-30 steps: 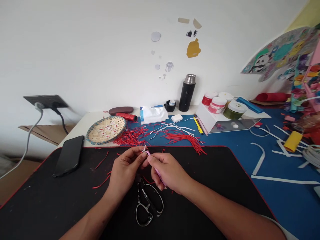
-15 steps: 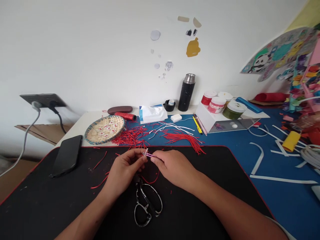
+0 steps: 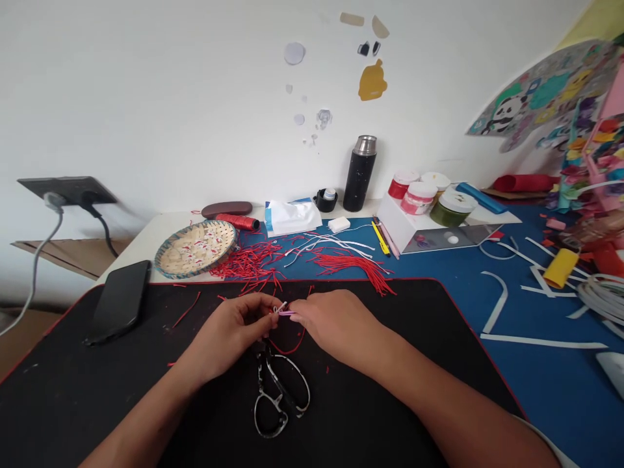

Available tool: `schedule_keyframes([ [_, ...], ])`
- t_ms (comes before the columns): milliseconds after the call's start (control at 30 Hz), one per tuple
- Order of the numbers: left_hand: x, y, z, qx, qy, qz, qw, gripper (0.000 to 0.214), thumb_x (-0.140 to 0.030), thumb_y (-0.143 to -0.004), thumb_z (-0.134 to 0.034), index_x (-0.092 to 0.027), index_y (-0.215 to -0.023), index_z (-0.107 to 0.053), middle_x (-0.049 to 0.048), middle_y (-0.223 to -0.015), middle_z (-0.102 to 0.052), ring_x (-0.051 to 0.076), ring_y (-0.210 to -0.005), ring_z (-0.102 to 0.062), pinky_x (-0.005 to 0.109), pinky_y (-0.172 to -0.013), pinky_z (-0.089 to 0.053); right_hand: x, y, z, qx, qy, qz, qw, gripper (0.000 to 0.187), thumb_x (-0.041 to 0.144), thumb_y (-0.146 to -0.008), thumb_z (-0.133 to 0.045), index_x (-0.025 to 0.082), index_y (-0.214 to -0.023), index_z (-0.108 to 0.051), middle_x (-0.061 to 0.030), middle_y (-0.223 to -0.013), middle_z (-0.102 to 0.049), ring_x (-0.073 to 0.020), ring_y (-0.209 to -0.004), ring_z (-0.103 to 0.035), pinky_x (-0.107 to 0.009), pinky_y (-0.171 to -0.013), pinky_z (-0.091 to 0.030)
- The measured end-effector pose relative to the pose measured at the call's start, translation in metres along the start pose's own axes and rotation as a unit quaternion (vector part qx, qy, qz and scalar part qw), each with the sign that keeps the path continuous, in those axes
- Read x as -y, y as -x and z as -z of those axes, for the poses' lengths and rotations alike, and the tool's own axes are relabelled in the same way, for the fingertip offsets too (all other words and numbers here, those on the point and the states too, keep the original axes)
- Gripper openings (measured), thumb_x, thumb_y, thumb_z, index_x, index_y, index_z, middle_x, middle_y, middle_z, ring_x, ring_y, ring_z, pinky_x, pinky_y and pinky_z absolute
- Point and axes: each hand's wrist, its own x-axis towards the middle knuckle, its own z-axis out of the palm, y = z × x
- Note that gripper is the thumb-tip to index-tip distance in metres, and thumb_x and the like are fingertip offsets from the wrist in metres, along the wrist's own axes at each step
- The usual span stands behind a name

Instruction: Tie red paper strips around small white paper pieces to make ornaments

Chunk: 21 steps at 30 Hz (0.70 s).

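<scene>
My left hand [image 3: 229, 331] pinches a small white paper piece [image 3: 279, 307] over the black mat [image 3: 97, 390]. My right hand [image 3: 331, 322] is closed on a thin pink tool [image 3: 287, 313] whose tip meets that piece. A red strip [image 3: 291, 344] curls on the mat below both hands. Black-handled scissors [image 3: 277, 390] lie flat on the mat just beneath my hands, touched by neither.
A black phone [image 3: 117, 300] lies at the mat's left. Behind are a woven basket [image 3: 195, 248], loose red strips [image 3: 248, 263], a red tassel bundle [image 3: 355, 268], white strips [image 3: 326, 244], a black flask [image 3: 359, 172], paint jars [image 3: 424, 195] and a yellow roll [image 3: 560, 268].
My right hand has rolled over from palm-side up with the pink tool upright to knuckles up with the tool lying level. Both hands sank a little towards the mat.
</scene>
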Motion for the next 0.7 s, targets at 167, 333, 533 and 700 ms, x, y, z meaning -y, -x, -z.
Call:
schedule_keyframes([
  [167,0.0,0.001,0.0,-0.024,0.028,0.006,0.999,0.031,-0.048,-0.083,-0.076,-0.022,-0.099,-0.079,0.0038,-0.078,-0.075,0.018,-0.06,-0.063,0.026,-0.054,-0.05,0.002,0.0,0.006,-0.001,-0.006,0.004,1.0,0.025,0.031,-0.108,-0.051,0.019,-0.108,-0.072,-0.0079,-0.089,-0.076,-0.0213,-0.073,-0.069,-0.031,-0.056,-0.028],
  [333,0.001,0.002,-0.007,-0.082,0.069,0.0,0.994,0.035,-0.05,-0.082,-0.078,-0.021,-0.101,-0.078,0.0021,-0.072,-0.072,0.017,-0.061,-0.064,0.025,-0.054,-0.052,0.006,0.001,0.014,0.003,-0.084,-0.047,0.995,0.024,0.03,-0.107,-0.051,0.019,-0.102,-0.072,-0.0068,-0.087,-0.077,-0.0194,-0.072,-0.067,-0.031,-0.058,-0.025],
  [533,0.002,0.001,-0.012,-0.135,0.105,-0.008,0.985,0.036,-0.049,-0.079,-0.082,-0.021,-0.1,-0.079,0.0043,-0.084,-0.077,0.018,-0.067,-0.067,0.027,-0.06,-0.056,0.01,0.001,0.015,-0.024,-0.184,-0.09,0.978,0.025,0.03,-0.105,-0.054,0.02,-0.092,-0.073,-0.0021,-0.073,-0.07,-0.0148,-0.062,-0.056,-0.03,-0.057,-0.022],
  [700,0.005,-0.003,-0.01,-0.179,0.142,-0.011,0.973,0.035,-0.045,-0.081,-0.082,-0.02,-0.104,-0.077,0.0024,-0.079,-0.075,0.016,-0.066,-0.066,0.025,-0.06,-0.054,0.022,0.002,0.009,0.013,-0.244,-0.038,0.969,0.03,0.031,-0.104,-0.056,0.02,-0.081,-0.071,0.0005,-0.067,-0.067,-0.0119,-0.056,-0.051,-0.028,-0.055,-0.021],
])
